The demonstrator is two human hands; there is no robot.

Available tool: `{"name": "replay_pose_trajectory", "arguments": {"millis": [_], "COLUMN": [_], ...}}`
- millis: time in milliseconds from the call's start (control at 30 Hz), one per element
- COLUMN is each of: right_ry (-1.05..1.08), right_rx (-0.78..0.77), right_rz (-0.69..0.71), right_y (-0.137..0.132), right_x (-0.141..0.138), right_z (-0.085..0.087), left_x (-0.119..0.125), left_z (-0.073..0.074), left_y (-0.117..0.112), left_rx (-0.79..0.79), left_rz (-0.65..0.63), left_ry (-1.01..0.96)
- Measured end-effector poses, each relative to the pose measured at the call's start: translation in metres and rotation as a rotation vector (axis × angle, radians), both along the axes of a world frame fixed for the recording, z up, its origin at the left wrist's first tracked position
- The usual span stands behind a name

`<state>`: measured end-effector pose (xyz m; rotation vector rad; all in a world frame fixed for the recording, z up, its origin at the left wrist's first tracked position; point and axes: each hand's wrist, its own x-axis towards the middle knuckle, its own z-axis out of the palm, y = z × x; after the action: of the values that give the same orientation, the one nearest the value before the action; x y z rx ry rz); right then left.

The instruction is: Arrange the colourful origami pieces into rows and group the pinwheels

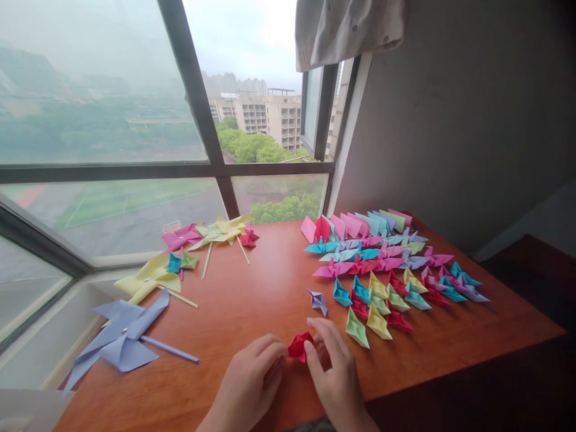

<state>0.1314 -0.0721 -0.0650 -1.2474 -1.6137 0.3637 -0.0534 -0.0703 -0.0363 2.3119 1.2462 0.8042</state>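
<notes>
A small red folded paper piece (299, 347) rests low over the wooden table (252, 300), near its front edge. My left hand (252, 378) curls its fingers against the piece's left side. My right hand (330, 366) pinches it from the right with thumb and fingers. Just beyond my right hand lies a small purple folded paper (318, 300), and a light green one (357, 329) lies to the right.
Rows of several coloured folded paper shapes (387, 270) cover the table's right half. Paper pinwheels on sticks lie at the left: blue (121, 339), yellow (150, 277), pink (182, 237). A large window (135, 120) stands behind; a grey wall (450, 108) is on the right.
</notes>
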Motion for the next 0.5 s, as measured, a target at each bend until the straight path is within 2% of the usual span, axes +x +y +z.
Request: {"name": "replay_pose_trajectory", "arguments": {"millis": [133,500], "right_ry": [-0.039,-0.052], "right_rx": [-0.036,-0.054], "right_rz": [0.119,0.19], "right_y": [0.0002,-0.0023], "right_x": [-0.0021,-0.0011], "right_z": [0.004,0.0063], "left_x": [-0.0044,-0.0048], "left_z": [-0.0057,-0.0054], "left_y": [-0.0004,0.0019], "left_rx": [0.022,0.02], "left_rz": [0.074,0.227], "left_ry": [-0.036,-0.128]}}
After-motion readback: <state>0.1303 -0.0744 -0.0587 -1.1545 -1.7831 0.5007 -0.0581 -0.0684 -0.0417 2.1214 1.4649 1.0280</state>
